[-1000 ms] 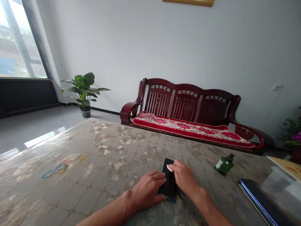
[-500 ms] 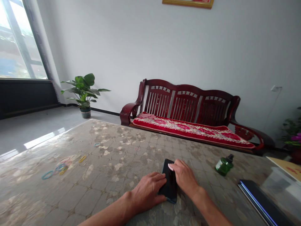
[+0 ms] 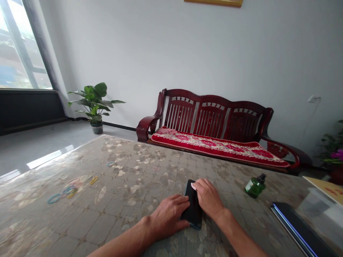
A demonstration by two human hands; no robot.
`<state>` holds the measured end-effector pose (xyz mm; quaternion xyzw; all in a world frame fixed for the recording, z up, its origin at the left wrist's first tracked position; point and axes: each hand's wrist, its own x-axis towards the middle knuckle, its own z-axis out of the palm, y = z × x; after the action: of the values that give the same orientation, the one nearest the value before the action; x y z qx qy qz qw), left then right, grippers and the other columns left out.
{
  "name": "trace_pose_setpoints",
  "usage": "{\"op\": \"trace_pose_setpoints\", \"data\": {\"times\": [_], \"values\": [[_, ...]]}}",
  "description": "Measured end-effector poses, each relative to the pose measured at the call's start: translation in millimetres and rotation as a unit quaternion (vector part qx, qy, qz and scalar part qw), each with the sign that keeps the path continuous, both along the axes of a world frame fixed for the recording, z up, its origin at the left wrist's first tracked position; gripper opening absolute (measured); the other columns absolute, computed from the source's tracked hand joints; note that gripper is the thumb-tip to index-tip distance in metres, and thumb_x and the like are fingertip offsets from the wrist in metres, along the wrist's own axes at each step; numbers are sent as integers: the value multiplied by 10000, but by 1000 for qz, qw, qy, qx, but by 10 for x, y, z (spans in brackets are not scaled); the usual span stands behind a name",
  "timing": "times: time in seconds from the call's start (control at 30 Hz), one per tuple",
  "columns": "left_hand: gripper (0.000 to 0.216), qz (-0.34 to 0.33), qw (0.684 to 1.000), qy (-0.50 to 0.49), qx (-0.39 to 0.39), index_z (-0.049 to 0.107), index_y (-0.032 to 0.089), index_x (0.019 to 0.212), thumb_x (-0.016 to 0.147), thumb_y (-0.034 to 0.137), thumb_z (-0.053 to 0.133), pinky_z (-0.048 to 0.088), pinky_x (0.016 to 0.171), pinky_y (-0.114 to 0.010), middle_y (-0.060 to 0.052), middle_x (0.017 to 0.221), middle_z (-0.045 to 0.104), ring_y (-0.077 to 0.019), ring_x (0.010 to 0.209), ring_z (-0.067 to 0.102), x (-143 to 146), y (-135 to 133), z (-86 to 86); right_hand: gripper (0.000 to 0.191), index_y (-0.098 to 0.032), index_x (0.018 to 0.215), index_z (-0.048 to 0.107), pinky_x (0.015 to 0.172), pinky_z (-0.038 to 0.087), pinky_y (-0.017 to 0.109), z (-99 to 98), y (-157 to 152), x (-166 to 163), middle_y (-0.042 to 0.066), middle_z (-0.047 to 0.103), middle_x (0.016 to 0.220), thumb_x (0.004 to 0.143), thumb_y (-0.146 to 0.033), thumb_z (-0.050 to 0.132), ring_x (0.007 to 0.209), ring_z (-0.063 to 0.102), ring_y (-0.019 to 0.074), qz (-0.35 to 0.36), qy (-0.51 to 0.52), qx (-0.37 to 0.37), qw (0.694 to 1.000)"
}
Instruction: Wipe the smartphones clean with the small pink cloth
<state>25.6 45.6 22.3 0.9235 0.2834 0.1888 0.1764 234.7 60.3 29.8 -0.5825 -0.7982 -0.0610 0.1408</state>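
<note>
A black smartphone [image 3: 193, 210] lies face up on the patterned tablecloth in front of me. My left hand [image 3: 171, 216] grips it from the left, fingers over its long edge and thumb by the near end. At the phone's upper right, my right hand [image 3: 207, 196] is closed, pressing a small white wad [image 3: 193, 186] against the glass near the far end. Most of the wad is hidden by the fingers, so I cannot tell whether it is tissue or cotton.
A green pump bottle [image 3: 255, 186] stands to the right. Beyond it are a dark flat device [image 3: 300, 228] and a clear plastic box [image 3: 318, 207]. Several coloured rubber bands [image 3: 54, 198] lie on the left of the tablecloth [image 3: 80, 225]. A wooden bench [image 3: 211, 117] is behind the table.
My right hand has slid the white wad slightly toward the phone's far end. The left hand and the phone stay in place.
</note>
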Motion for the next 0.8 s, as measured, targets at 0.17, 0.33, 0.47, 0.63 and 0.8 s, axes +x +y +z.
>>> {"op": "trace_pose_setpoints", "data": {"times": [0.17,0.33,0.47,0.63,0.8], "values": [[442,-4,1000,7,12,607,202,1232,827,357,692,447,1032,-371,-82,1344,599,-273,1172,578,-5,9,-20,303,-220,1046,674,828,413,271,-30,-65,12,38,654,964,950,-67,431,928,567,186,19,8,10,1000],[424,-3,1000,4,18,602,206,1221,829,339,691,452,1024,-359,-74,1330,609,-261,1153,586,-3,2,-30,337,-228,1002,686,800,433,278,-12,-193,0,35,651,924,926,-25,428,909,574,186,47,-5,6,999],[407,-5,1000,3,24,604,206,1210,831,328,688,457,1015,-358,-75,1323,613,-261,1145,592,-3,8,-32,325,-219,1049,685,830,446,294,-29,-196,15,41,673,965,919,-38,448,926,580,196,57,-9,12,998],[417,-5,999,9,32,607,189,1212,832,338,692,450,1025,-365,-89,1337,603,-271,1160,586,-4,21,-36,342,-201,1095,689,879,451,310,-38,-25,47,57,706,1037,915,-48,442,976,600,206,8,-12,-5,1000],[429,-5,999,9,34,599,196,1221,823,318,700,451,1023,-363,-80,1341,601,-266,1157,588,-1,15,-40,370,-212,1093,690,889,452,302,-32,-109,32,45,709,1063,908,-32,425,975,610,199,16,8,-11,1000]]}}
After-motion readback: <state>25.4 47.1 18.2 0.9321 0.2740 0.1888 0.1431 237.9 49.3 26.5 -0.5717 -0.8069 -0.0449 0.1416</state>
